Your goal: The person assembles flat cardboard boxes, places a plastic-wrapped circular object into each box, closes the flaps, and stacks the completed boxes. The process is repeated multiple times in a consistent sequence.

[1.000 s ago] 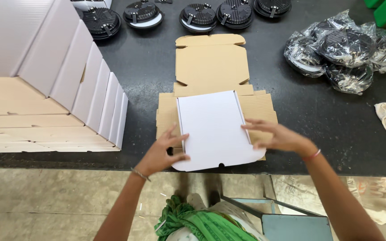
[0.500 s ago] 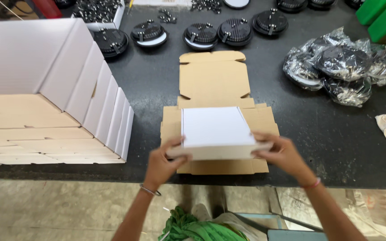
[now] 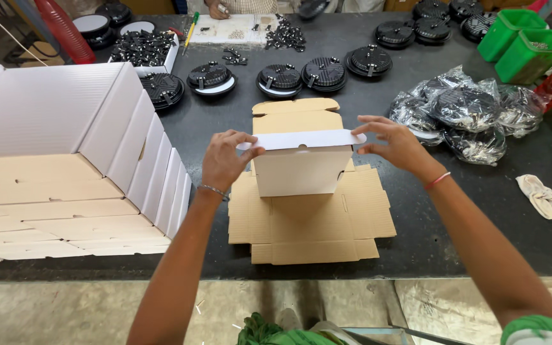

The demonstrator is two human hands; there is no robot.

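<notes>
Black worktop (image 3: 455, 211) bears flat cardboard (image 3: 311, 223); left hand (image 3: 223, 161) and right hand (image 3: 396, 145) pinch white box (image 3: 301, 169).

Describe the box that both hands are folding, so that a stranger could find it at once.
On the black table, look at the flat brown cardboard sheets near the front edge. The white box stands on them, between left hand and right hand; it alone stands folded up.

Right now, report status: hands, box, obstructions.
Left hand and right hand grip the white box at its top flap. Box stands on flat cardboard. Nothing in the way.
</notes>
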